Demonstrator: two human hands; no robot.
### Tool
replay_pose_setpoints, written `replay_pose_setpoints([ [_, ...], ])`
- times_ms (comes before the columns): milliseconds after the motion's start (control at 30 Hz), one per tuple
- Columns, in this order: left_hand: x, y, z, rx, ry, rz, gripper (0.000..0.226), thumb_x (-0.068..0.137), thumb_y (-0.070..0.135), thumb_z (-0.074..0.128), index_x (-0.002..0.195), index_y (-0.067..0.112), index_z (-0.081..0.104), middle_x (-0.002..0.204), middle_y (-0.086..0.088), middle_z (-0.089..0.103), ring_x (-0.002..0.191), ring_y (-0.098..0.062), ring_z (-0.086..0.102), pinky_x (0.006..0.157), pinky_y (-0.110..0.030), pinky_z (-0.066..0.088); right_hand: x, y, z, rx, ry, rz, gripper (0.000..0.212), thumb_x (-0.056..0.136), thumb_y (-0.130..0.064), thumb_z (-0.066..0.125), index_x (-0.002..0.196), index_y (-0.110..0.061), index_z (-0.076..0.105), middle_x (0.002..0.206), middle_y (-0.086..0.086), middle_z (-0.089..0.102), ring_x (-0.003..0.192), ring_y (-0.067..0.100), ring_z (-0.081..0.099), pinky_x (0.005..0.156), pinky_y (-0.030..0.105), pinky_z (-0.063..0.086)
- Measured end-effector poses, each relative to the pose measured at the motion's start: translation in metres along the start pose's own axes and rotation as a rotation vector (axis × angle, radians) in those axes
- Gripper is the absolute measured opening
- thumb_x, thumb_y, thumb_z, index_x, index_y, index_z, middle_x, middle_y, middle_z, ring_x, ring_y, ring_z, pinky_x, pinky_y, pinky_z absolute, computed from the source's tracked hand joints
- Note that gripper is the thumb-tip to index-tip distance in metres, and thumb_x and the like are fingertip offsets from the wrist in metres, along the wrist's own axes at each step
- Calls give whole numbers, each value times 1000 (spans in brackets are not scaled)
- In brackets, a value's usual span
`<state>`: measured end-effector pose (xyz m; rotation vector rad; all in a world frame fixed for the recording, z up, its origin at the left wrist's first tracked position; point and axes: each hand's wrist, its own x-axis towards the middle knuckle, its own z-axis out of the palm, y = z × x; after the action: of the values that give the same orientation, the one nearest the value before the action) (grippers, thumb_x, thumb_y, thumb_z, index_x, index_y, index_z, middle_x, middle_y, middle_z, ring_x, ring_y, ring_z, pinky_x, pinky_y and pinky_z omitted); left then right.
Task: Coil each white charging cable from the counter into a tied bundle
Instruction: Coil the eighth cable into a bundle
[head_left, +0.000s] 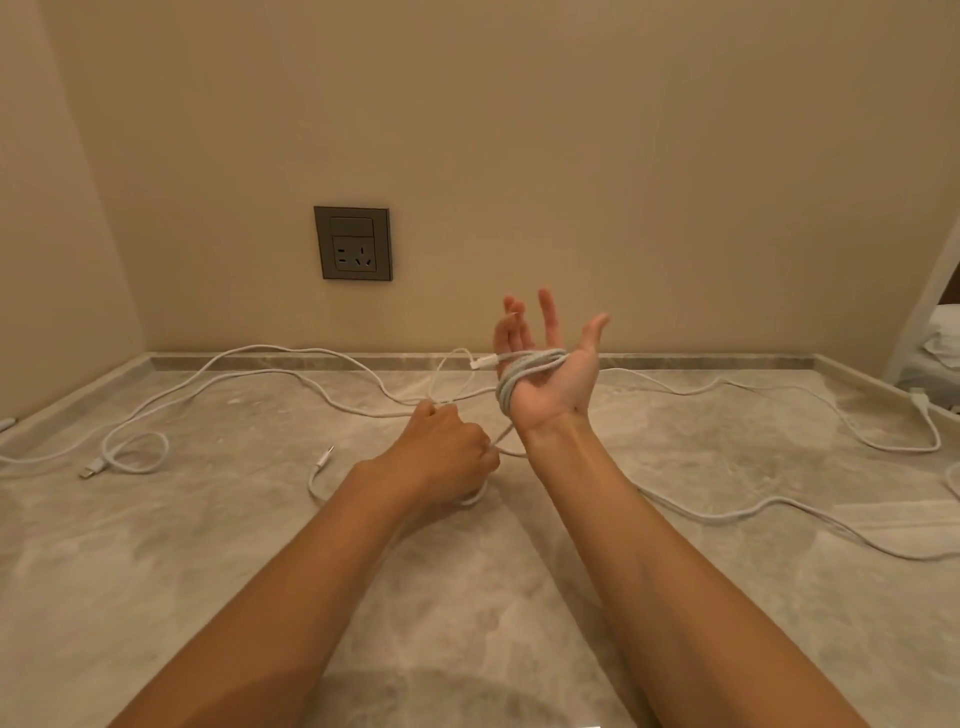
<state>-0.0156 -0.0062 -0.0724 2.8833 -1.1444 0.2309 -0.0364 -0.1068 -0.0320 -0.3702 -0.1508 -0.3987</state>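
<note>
My right hand (553, 364) is raised palm toward me, its fingers straight. Several turns of a white charging cable (524, 376) are wound round its palm, and a white plug end (483, 362) sticks out to the left of the coil. My left hand (447, 449) sits lower and to the left, fingers curled round the free strand of that same cable, which runs up to the coil. Another white cable (249, 358) lies loose across the left of the marble counter (467, 597). A third cable (779, 506) trails over the right side.
A grey wall socket (353, 243) sits on the beige back wall above the counter. A connector tip (325, 457) and a USB plug (89, 472) lie on the counter at the left. White items (943, 338) show at the far right edge.
</note>
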Motion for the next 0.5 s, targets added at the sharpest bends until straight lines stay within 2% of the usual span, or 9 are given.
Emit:
replay_pose_setpoints([
  [67,-1,3,0,109,41,-16,39,96,29,29,95,13,65,106,-8,64,107,-23,40,87,-34,21,3,-2,-9,-300,126,-91,51,92,-58,37,104,-13,56,77,12,57,66,18,59,67,28,54],
  [133,-3,7,-2,206,96,-17,39,96,31,30,93,14,66,104,-6,64,107,-21,39,92,-34,22,5,1,-17,-658,212,-178,48,93,-56,35,105,-12,52,69,9,54,57,16,56,63,25,49],
  [233,-1,10,-9,270,227,-72,33,96,29,36,100,16,66,104,-5,64,106,-22,44,91,-33,25,3,7,-15,-1107,178,-296,46,92,-55,38,102,-11,46,59,7,52,48,15,51,56,27,46],
  [300,-6,9,-15,302,362,-78,14,84,31,61,83,21,71,80,-1,66,84,-19,56,78,-31,35,0,9,-13,-1334,116,-329,40,90,-57,41,89,-17,41,65,10,49,53,19,50,59,37,47],
  [367,-5,6,-12,289,482,-81,20,55,29,86,53,25,66,49,4,56,50,-15,54,57,-26,36,0,12,-12,-1522,74,-293,43,86,-65,40,77,-23,35,68,6,47,65,23,51,66,43,47],
  [400,-6,6,-13,254,471,-78,22,54,27,86,52,24,65,48,3,55,47,-16,53,55,-26,32,-1,14,-10,-1580,61,-237,47,83,-72,36,78,-25,38,71,2,45,73,24,53,71,41,46],
  [433,-7,5,-14,204,432,-63,14,66,26,79,62,21,67,60,0,61,56,-19,58,60,-28,29,-1,15,-9,-1610,57,-170,56,79,-78,31,86,-24,46,76,0,45,84,26,57,77,35,45],
  [467,-5,6,-15,142,422,-101,9,83,27,65,79,18,67,78,-3,65,74,-22,62,66,-29,26,0,15,-9,-1618,72,-113,70,78,-80,25,99,-20,54,83,3,48,96,28,59,90,37,45],
  [500,-2,2,-13,92,415,-97,18,92,27,52,93,15,64,93,-6,64,88,-24,60,69,-29,26,0,14,-10,-1638,96,-64,78,81,-78,21,107,-14,56,90,7,53,104,29,59,95,37,43],
])
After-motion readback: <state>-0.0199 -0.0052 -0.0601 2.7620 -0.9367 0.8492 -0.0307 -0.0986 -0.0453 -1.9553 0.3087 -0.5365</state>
